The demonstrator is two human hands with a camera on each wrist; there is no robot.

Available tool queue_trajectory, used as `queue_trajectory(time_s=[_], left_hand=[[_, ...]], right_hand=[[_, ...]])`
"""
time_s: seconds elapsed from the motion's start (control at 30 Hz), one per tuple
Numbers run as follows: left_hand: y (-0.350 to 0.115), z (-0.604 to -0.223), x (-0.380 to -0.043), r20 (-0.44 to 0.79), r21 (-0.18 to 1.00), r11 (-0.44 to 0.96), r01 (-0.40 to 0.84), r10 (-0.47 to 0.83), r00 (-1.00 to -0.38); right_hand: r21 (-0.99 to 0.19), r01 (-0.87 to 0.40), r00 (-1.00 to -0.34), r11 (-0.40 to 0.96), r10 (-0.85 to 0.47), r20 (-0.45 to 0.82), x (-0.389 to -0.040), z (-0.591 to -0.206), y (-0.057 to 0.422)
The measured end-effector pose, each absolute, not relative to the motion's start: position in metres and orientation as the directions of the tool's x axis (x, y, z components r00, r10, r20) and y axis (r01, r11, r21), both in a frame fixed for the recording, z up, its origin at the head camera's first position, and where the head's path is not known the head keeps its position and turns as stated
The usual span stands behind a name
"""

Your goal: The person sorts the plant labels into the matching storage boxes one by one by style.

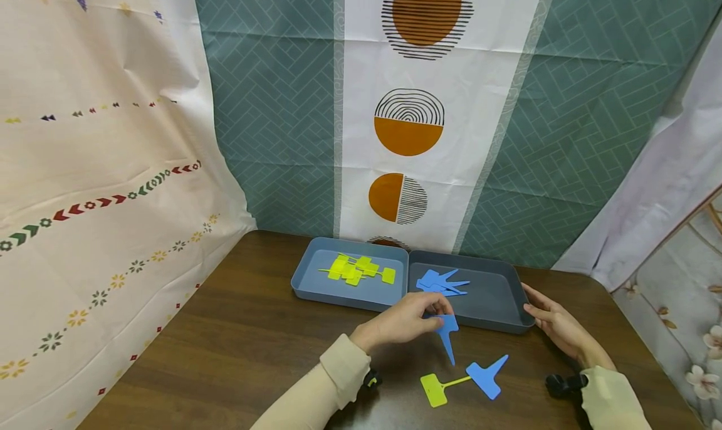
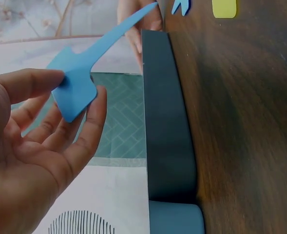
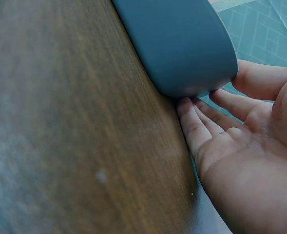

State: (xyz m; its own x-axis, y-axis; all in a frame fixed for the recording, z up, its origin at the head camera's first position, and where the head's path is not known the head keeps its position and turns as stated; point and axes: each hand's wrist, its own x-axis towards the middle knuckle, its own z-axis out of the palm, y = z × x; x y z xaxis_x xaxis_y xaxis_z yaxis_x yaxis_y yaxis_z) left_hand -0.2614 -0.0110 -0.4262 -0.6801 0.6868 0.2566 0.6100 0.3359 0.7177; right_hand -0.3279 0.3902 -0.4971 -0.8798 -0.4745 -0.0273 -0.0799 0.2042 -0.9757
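Observation:
In the head view my left hand (image 1: 408,320) pinches a blue plant label (image 1: 447,331) by its wide head, its pointed stem hanging down. The left wrist view shows thumb and fingers on that head. The label is above the table, in front of a dark grey tray (image 1: 479,322) with several blue labels (image 1: 440,282) in it. My right hand (image 1: 564,330) rests its fairly straight fingers and thumb against that tray's right corner. On the table lie a yellow plant label (image 1: 434,390) and another blue label (image 1: 484,380), overlapping at the yellow stem's tip.
A blue-grey tray (image 1: 338,299) with several yellow labels (image 1: 352,269) adjoins the dark tray on its left. Both stand on the brown wooden table (image 1: 237,330), close to the patterned cloth (image 1: 282,135) behind. Another cloth (image 1: 113,229) hangs along the left side.

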Motion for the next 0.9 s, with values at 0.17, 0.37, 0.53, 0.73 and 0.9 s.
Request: queue_trajectory(time_s=[0.17, 0.37, 0.53, 0.73, 0.9], left_hand=[[-0.011, -0.425, -0.261, 0.266, 0.739, 0.324, 0.590, 0.665, -0.698], [-0.013, -0.421, -0.263, 0.275, 0.745, 0.312, 0.590, 0.662, -0.697], [-0.012, -0.412, -0.269, 0.287, 0.723, 0.324, 0.610, 0.662, -0.692], [-0.010, -0.398, -0.280, 0.309, 0.706, 0.329, 0.627, 0.653, -0.691], [-0.007, -0.388, -0.288, 0.297, 0.726, 0.336, 0.600, 0.633, -0.715]], right_hand=[[-0.979, -0.099, -0.878, 0.181, -0.479, 0.000, -0.328, -0.497, 0.390], [-0.979, -0.084, -0.882, 0.184, -0.471, -0.013, -0.328, -0.497, 0.390], [-0.980, -0.087, -0.879, 0.181, -0.476, -0.009, -0.329, -0.498, 0.389], [-0.976, -0.065, -0.888, 0.207, -0.459, -0.038, -0.329, -0.497, 0.389], [-0.977, -0.069, -0.884, 0.203, -0.466, -0.034, -0.328, -0.494, 0.390]])
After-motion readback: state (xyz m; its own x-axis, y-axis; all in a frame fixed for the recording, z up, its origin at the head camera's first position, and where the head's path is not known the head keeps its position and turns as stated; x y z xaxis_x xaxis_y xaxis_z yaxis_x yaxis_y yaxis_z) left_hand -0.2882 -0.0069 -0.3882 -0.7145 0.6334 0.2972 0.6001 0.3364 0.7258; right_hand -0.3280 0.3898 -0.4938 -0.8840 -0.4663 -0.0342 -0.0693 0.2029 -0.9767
